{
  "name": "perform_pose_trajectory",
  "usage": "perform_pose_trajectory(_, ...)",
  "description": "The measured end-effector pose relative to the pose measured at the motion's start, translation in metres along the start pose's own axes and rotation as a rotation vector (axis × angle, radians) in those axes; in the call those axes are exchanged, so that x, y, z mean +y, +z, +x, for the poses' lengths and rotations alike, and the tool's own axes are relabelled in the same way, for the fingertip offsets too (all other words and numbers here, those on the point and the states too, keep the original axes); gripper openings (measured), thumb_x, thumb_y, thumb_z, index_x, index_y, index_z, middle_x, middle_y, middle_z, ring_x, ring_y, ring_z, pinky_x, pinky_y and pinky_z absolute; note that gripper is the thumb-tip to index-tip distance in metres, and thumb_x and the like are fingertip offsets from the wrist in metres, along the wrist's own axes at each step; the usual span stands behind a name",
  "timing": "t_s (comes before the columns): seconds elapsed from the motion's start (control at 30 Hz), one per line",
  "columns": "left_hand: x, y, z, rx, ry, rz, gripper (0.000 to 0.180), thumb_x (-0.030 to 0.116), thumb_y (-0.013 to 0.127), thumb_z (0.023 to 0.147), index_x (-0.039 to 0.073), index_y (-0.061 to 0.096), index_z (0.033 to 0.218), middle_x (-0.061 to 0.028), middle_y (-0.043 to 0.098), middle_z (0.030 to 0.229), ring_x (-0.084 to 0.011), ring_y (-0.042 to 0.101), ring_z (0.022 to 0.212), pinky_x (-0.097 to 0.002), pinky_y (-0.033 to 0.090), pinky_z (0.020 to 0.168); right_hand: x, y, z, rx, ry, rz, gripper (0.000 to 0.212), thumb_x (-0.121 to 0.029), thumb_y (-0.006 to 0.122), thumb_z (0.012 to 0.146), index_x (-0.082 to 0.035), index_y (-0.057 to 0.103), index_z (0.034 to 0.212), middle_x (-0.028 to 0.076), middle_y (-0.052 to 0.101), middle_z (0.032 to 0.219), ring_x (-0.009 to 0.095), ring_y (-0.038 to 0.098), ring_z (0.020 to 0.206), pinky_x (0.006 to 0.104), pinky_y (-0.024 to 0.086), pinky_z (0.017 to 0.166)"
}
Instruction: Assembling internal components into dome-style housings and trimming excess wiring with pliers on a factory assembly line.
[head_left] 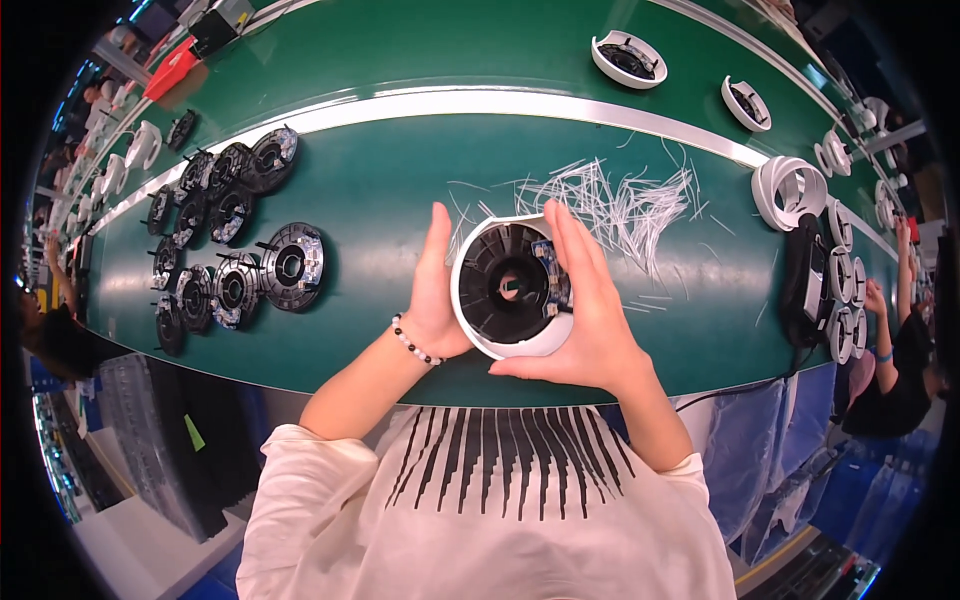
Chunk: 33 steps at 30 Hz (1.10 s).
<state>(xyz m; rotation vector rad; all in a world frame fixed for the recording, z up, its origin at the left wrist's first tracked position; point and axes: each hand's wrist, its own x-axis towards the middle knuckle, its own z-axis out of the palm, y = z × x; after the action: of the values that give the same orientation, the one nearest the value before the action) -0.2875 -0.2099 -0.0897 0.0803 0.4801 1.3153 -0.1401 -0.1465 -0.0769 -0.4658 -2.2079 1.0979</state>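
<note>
Between my hands, above the green bench, is a round white housing [540,343] with a black disc [497,290] seated inside it. A small circuit board [548,272] shows along the disc's right side, and the disc has a hole in its middle. My left hand [436,300] presses its palm against the housing's left side, thumb or finger pointing up and away; its other fingers are hidden behind or under the housing. On the right, my right hand [594,320] wraps the rim, its thumb along the near edge and its fingers on the far right side.
Several black discs with circuit boards [294,268] lie at the left. A loose heap of thin white strips [610,205] spreads beyond my hands. White rings [790,194] and a black device [803,283] sit at the right. Past a white rail [450,107], filled housings [628,60] rest on green.
</note>
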Motion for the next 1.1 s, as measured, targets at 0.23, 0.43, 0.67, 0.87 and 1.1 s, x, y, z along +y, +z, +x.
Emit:
perform_pose_trajectory(0.23, 0.000, -0.005, -0.006, -0.038, 0.047, -0.014, 0.058, 0.049, 0.034, 0.084, 0.002, 0.044, 0.116, -0.0137, 0.052, 0.111, -0.0234, 0.052, 0.099, -0.0368, 0.042, 0.088, -0.004, -0.007, 0.010, -0.103, -0.108, -0.154, 0.115, -0.032, 0.081, 0.039, 0.003, 0.018, 0.130, 0.022, 0.033, 0.125, 0.039, 0.032, 0.115, 0.0431, 0.030, 0.093)
perform_pose_trajectory(0.43, -0.002, -0.003, 0.002, 0.029, 0.026, 0.031, 0.043, 0.027, 0.048, 0.074, -0.001, 0.050, 0.106, -0.0147, 0.056, 0.101, -0.0224, 0.056, 0.088, -0.0350, 0.046, 0.081, 0.002, 0.013, -0.010, 0.172, 0.001, -0.141, 0.113, -0.037, 0.079, 0.041, 0.005, 0.020, 0.128, 0.021, 0.033, 0.128, 0.034, 0.032, 0.118, 0.0393, 0.027, 0.096)
perform_pose_trajectory(0.67, 0.042, 0.033, 0.032, 0.082, 0.118, 0.238, 0.049, 0.036, 0.036, 0.082, -0.001, 0.045, 0.113, -0.0149, 0.053, 0.108, -0.0248, 0.054, 0.097, -0.0368, 0.043, 0.087, 0.023, -0.017, 0.007, 0.221, -0.149, -0.186, 0.107, -0.045, 0.074, 0.054, 0.001, 0.015, 0.131, 0.021, 0.022, 0.134, 0.038, 0.020, 0.123, 0.0457, 0.016, 0.100)
perform_pose_trajectory(0.87, 0.153, -0.006, 0.089, 0.300, 0.352, 0.437, 0.047, 0.034, 0.031, 0.087, -0.003, 0.044, 0.113, -0.0164, 0.052, 0.111, -0.0267, 0.051, 0.102, -0.0402, 0.038, 0.093, 0.086, -0.154, 0.026, 0.611, -0.099, -0.813, 0.057, -0.026, 0.069, 0.063, 0.002, 0.047, 0.108, 0.019, 0.048, 0.112, 0.033, 0.042, 0.105, 0.0422, 0.033, 0.088)
perform_pose_trajectory(1.1, 0.230, -0.092, 0.178, 0.186, 0.368, 0.400, 0.044, 0.027, 0.025, 0.090, -0.006, 0.035, 0.118, -0.0207, 0.042, 0.120, -0.0312, 0.044, 0.110, -0.0470, 0.033, 0.096, 0.202, -0.264, 0.014, 0.853, 0.253, -1.089, 0.040, -0.035, 0.068, 0.066, 0.001, 0.057, 0.079, 0.013, 0.055, 0.072, 0.028, 0.053, 0.070, 0.0373, 0.041, 0.067)
